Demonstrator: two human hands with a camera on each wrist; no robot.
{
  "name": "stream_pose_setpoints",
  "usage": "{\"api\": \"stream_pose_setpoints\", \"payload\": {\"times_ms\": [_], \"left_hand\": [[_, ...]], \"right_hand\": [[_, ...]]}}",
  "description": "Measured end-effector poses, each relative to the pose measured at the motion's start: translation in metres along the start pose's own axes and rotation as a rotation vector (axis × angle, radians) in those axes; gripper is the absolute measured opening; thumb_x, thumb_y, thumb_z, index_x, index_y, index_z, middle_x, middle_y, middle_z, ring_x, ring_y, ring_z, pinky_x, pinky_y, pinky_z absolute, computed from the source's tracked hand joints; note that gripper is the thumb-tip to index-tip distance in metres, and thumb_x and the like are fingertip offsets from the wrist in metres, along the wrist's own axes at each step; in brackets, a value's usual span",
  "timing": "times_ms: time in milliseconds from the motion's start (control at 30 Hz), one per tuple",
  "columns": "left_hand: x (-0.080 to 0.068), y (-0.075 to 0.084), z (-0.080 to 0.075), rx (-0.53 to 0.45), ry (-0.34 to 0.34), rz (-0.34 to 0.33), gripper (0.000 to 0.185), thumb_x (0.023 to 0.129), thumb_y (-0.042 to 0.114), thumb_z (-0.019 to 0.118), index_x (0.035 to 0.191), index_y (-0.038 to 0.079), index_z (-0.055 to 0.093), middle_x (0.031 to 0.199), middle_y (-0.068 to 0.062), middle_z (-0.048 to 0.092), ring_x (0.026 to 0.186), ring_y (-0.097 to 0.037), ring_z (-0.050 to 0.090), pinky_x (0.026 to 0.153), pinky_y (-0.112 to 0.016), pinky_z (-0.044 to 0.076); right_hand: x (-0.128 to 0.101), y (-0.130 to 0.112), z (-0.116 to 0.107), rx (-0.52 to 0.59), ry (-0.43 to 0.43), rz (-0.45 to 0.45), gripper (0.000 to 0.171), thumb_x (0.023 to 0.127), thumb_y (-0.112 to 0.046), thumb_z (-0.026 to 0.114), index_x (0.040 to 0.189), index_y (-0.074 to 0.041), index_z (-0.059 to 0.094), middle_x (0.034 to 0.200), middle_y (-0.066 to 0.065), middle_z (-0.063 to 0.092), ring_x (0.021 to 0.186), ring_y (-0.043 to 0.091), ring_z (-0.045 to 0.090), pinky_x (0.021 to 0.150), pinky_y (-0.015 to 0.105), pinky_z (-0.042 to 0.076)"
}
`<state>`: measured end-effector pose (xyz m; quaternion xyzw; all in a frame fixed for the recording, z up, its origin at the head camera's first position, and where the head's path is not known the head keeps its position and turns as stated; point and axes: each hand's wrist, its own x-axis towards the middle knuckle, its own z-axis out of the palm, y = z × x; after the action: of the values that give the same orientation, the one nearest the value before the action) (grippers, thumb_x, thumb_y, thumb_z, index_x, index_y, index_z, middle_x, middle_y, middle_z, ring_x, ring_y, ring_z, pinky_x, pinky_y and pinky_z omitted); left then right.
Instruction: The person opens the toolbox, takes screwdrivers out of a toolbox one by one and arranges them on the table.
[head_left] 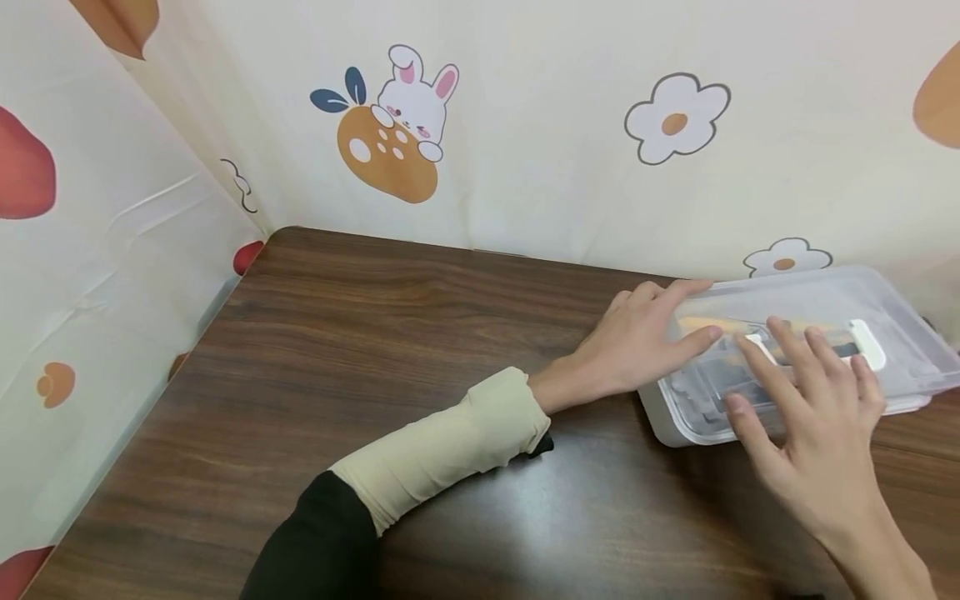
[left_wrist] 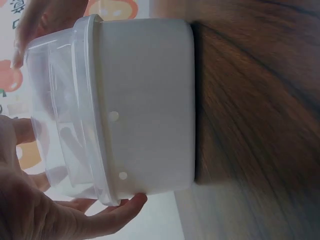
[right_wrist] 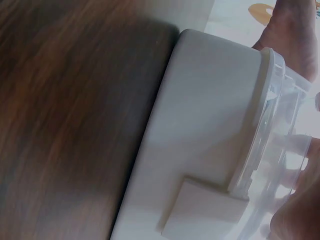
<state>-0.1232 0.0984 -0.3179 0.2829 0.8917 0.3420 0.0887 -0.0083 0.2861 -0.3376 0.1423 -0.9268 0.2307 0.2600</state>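
Now, left hand (head_left: 637,337): at the box's nine o'clock end; thumb stretched out over the lid (head_left: 832,292), other fingers reaching past the far rim, one fingertip against the white wall of the box (left_wrist: 150,110) in the left wrist view. Whether it grasps firmly, I cannot tell.
Right hand (head_left: 821,433): at four o'clock in the head view, released, fingers spread and pointing toward twelve over the lid; contact with it is hard to judge.
Handle (head_left: 870,346): white, on the lid, partly covered by the right hand's fingers; one end shows just beside them at three o'clock.
Box: just past three o'clock in the head view, flat on the table, white below, with the clear lid on top. Two white dots (left_wrist: 114,116) mark its end wall; a square white flap (right_wrist: 205,212) sits at the rim in the right wrist view.
Under the lid: a tan shape (head_left: 708,323), too blurred to name.
Left sleeve (head_left: 315,542): black, at eight o'clock from the left hand, with a beige band (head_left: 427,450) between.
Table (head_left: 360,333): dark brown wood grain.
Cloth (head_left: 540,125): pale, behind the table; a rabbit (head_left: 416,108) on an orange fruit (head_left: 386,162) near eleven o'clock, a flower (head_left: 678,121) near two, a red shape (head_left: 22,167) between nine and ten.
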Motion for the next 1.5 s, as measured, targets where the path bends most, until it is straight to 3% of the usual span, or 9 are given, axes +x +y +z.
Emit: {"api": "stream_pose_setpoints", "payload": {"times_ms": [133,267,500,733,900,1033,1300,1500], "left_hand": [[-0.013,-0.002,-0.004,0.018,0.025,-0.057,0.061,0.102,0.065,0.050,0.158,0.049,0.034,0.138,0.009,0.056,0.123,-0.011,0.051,0.089,-0.025,0.049],[-0.026,-0.005,-0.008,0.045,0.047,-0.097,0.060,0.101,0.067,0.050,0.157,0.049,0.035,0.134,0.007,0.055,0.116,-0.013,0.051,0.073,-0.025,0.049],[-0.047,-0.013,-0.016,0.119,0.074,-0.099,0.058,0.104,0.063,0.046,0.156,0.040,0.037,0.127,0.003,0.055,0.109,-0.015,0.050,0.069,-0.024,0.047],[-0.072,-0.021,-0.023,0.150,0.136,-0.085,0.058,0.104,0.058,0.049,0.153,0.028,0.042,0.122,-0.003,0.054,0.106,-0.018,0.049,0.063,-0.024,0.046],[-0.090,-0.028,-0.028,0.197,0.182,-0.070,0.059,0.103,0.057,0.053,0.148,0.020,0.047,0.116,-0.005,0.054,0.103,-0.020,0.049,0.066,-0.024,0.046],[-0.102,-0.033,-0.030,0.247,0.212,-0.049,0.059,0.102,0.058,0.055,0.143,0.015,0.049,0.109,-0.005,0.053,0.098,-0.020,0.048,0.060,-0.022,0.044],[-0.131,-0.045,-0.029,0.386,0.353,0.054,0.059,0.098,0.057,0.062,0.129,0.008,0.054,0.095,-0.005,0.051,0.083,-0.019,0.045,0.054,-0.020,0.039],[-0.149,-0.049,-0.029,0.415,0.376,0.043,0.062,0.098,0.058,0.062,0.131,0.006,0.054,0.096,-0.004,0.050,0.084,-0.019,0.045,0.053,-0.019,0.040]], "right_hand": [[0.001,-0.004,0.002,0.015,-0.014,-0.035,0.063,0.103,-0.058,0.050,0.145,-0.013,0.062,0.160,0.021,0.046,0.150,0.054,0.030,0.124,0.069,0.002],[0.002,-0.008,0.006,0.028,-0.020,-0.079,0.064,0.104,-0.062,0.048,0.145,-0.015,0.062,0.161,0.017,0.047,0.151,0.052,0.032,0.124,0.067,0.005],[0.006,-0.016,0.011,0.059,-0.073,-0.141,0.068,0.104,-0.066,0.043,0.146,-0.015,0.061,0.163,0.014,0.045,0.154,0.048,0.029,0.124,0.061,0.007],[0.010,-0.026,0.016,0.102,-0.166,-0.175,0.069,0.105,-0.066,0.042,0.148,-0.014,0.059,0.166,0.013,0.041,0.157,0.046,0.024,0.124,0.067,0.005],[0.013,-0.034,0.022,0.141,-0.145,-0.257,0.067,0.105,-0.064,0.042,0.146,-0.015,0.062,0.164,0.012,0.045,0.159,0.038,0.025,0.125,0.063,0.008],[0.015,-0.040,0.025,0.184,-0.132,-0.310,0.065,0.106,-0.063,0.043,0.143,-0.014,0.065,0.162,0.012,0.047,0.160,0.033,0.026,0.126,0.057,0.008],[0.019,-0.056,0.029,0.272,-0.171,-0.387,0.061,0.106,-0.059,0.047,0.140,-0.012,0.067,0.158,0.015,0.051,0.156,0.038,0.030,0.126,0.051,0.008],[0.020,-0.064,0.033,0.314,-0.182,-0.438,0.058,0.106,-0.055,0.049,0.138,-0.010,0.067,0.156,0.016,0.052,0.157,0.037,0.030,0.127,0.047,0.008]]}}
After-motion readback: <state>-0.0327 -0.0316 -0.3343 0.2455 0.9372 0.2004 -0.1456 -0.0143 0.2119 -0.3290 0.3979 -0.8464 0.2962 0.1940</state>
